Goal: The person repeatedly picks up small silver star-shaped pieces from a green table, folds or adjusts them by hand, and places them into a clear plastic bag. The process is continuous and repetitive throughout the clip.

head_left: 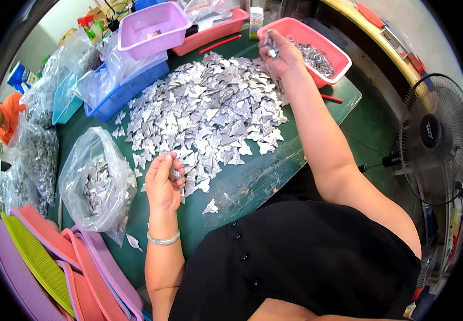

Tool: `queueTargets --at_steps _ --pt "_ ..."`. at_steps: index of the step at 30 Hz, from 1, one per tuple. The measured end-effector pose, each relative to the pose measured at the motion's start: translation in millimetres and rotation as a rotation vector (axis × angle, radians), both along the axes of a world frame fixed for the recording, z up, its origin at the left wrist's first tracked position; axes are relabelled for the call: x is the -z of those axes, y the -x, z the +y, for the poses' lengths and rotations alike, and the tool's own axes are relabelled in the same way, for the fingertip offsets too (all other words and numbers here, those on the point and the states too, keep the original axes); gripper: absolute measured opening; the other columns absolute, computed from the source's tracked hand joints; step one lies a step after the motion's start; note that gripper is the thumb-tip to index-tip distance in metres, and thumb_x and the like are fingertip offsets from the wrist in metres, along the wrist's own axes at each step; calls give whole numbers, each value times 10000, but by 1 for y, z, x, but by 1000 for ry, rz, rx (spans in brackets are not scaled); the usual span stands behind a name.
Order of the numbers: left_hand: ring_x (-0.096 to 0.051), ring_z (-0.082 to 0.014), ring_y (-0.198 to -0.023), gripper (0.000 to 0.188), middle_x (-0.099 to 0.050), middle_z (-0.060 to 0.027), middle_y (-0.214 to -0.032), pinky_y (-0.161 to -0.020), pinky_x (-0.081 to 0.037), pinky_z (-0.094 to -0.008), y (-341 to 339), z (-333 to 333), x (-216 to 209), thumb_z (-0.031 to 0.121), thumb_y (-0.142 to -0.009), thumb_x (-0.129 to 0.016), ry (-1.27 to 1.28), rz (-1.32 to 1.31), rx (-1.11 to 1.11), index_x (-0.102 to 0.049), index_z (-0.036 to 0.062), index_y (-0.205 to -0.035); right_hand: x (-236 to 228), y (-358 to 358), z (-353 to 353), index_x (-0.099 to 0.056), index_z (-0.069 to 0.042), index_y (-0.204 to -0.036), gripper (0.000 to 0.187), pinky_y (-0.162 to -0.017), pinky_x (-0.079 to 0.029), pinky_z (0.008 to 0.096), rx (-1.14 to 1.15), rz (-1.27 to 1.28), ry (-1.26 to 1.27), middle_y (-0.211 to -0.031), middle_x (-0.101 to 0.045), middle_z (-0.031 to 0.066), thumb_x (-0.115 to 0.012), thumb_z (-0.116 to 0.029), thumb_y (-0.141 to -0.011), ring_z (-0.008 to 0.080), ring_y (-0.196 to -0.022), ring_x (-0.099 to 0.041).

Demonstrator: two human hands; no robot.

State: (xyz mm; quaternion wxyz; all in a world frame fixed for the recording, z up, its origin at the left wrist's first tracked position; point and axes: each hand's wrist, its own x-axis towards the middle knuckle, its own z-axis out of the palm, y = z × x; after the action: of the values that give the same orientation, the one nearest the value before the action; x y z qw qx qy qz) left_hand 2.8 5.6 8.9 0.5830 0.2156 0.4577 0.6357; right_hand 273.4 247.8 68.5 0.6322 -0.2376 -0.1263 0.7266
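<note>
A wide pile of small flat silver metal pieces [205, 107], irregular in outline, covers the middle of the green table [237, 195]. At its near left edge my left hand [162, 179] is curled, with silver pieces showing in its fingers. My right arm reaches to the far right of the pile. There my right hand [286, 60] is closed round several silver pieces, beside the left end of a pink plastic basket [344, 60]. Small shiny metal parts [317, 59] lie inside that basket. A clear plastic bag [76, 187], partly filled with similar silver pieces, stands left of my left hand.
Purple [154, 27] and blue baskets [130, 88] stand at the back left. Bulky bags [39, 155] line the left side, above stacked coloured baskets [76, 262]. Red sticks [221, 44] lie near the pile. A black fan [432, 134] stands at the right.
</note>
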Motion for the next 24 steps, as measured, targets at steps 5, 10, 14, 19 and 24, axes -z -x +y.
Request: queueTargets --at_steps 5,10,14,19,24 --pt "-526 -103 -563 110 -555 -22 -687 -439 -390 -192 -1 -2 -2 136 -856 -522 8 -11 8 -562 39 -888 10 -4 2 -516 17 -918 157 -515 -457 274 -5 -167 -51 -809 -546 133 -516 -126 -850 243 -704 -546" --pt "-510 -103 -618 133 -544 -20 -724 -474 -378 -200 -1 -3 -1 155 -867 -504 26 29 42 -540 45 -932 27 51 -41 -454 73 -1107 287 -658 -515 306 -365 -157 -121 -1037 -502 194 -444 -77 -862 282 -890 -555" --pt "-521 -108 -629 157 -552 -26 -737 -476 -377 -199 1 -4 0 170 -870 -500 -33 60 62 -538 51 -966 28 95 -89 -455 85 -1108 314 -699 -516 321 -582 -196 -140 -1053 -496 198 -419 -23 -815 310 -935 -551" --pt "-510 -92 -608 200 -549 -14 -722 -474 -355 -186 4 -2 0 212 -857 -533 -38 72 3 -545 64 -990 31 124 -130 -475 65 -1124 361 -668 -499 315 -806 -337 -265 -1093 -509 166 -390 37 -774 284 -905 -565" --pt "-511 -78 -595 148 -564 -8 -707 -477 -352 -182 7 -3 1 230 -839 -566 -30 87 -8 -543 86 -865 39 131 -148 -472 26 -1166 412 -643 -483 292 -928 -496 -514 -1074 -538 135 -400 69 -762 188 -791 -569"
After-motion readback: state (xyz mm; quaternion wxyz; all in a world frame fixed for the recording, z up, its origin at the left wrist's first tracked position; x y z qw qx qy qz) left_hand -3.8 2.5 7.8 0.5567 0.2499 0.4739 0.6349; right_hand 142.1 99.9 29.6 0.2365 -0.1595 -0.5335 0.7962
